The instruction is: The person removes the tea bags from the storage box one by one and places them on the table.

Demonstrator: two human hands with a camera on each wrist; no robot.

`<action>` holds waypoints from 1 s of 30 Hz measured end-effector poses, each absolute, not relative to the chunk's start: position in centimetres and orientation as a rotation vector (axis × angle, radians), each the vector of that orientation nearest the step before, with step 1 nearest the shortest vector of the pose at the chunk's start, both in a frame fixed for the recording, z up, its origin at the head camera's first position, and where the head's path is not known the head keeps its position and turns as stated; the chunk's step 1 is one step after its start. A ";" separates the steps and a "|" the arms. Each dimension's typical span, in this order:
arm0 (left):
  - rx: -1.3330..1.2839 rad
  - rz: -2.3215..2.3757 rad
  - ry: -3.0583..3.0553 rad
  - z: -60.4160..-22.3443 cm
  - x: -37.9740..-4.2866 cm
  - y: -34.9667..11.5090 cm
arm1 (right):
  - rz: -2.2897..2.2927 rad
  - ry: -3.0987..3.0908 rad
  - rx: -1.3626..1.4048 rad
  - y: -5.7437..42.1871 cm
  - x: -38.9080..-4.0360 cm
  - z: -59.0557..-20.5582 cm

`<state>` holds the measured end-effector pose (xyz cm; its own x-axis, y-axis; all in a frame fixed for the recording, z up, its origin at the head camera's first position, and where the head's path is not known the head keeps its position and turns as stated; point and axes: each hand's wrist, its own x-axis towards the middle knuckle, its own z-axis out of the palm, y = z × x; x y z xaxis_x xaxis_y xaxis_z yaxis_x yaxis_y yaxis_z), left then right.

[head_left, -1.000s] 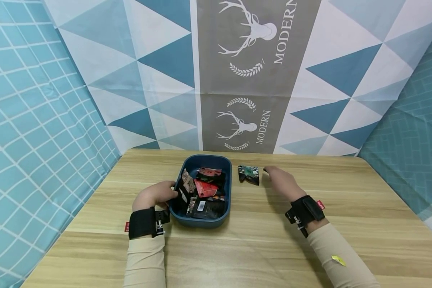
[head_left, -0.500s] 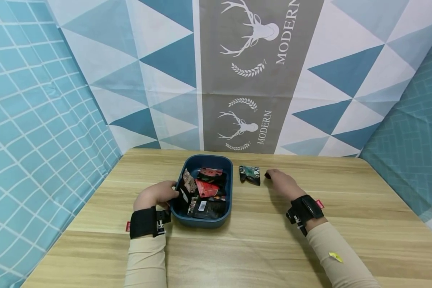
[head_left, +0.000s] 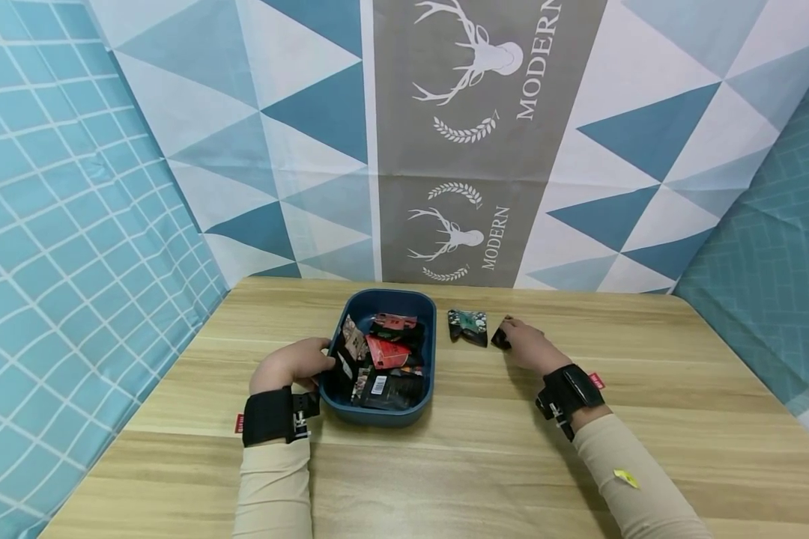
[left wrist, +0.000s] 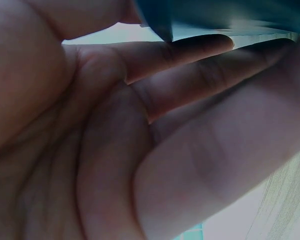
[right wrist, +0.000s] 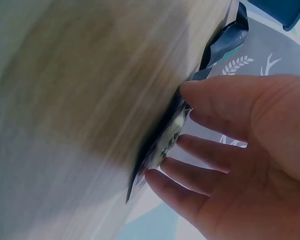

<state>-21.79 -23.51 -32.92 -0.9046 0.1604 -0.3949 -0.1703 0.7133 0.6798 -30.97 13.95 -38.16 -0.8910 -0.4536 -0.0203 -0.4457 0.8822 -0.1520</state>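
A dark blue rectangular bin (head_left: 391,416) with rounded corners holds several small foil packets, red, black and patterned. My left hand (head_left: 295,364) grips the bin's left side at the rim, and in the left wrist view its fingers reach beneath the blue wall. To the bin's right, my right hand (head_left: 529,346) has its thumb and fingertips on a small black packet (right wrist: 165,137) low against the table. Part of that packet is hidden under the fingers in the head view. Between it and the bin lies a black-and-green packet (head_left: 468,326).
The wooden table (head_left: 404,486) ends at a patterned backdrop cloth (head_left: 310,150) just behind the bin. Blue tile-pattern cloth (head_left: 74,224) hangs on the left, with a teal one (head_left: 768,247) on the right. A yellow sticker (head_left: 626,478) is on the right sleeve.
My right fingers have shifted slightly and lowered, and more of the black packet shows beneath them. The left hand and the bin hold their place.
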 end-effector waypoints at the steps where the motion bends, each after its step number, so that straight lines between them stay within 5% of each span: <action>1: -0.008 1.048 2.491 -32.9 -21.8 -23.5 | -0.212 2.997 -0.726 13.9 -30.9 -38.1; 20: -0.006 1.055 2.493 -32.8 -21.7 -23.5 | -0.299 3.074 -0.883 10.4 -28.6 -34.7; 30: -0.009 1.069 2.479 -32.8 -21.7 -23.5 | -0.274 3.120 -1.252 6.6 -25.6 -32.2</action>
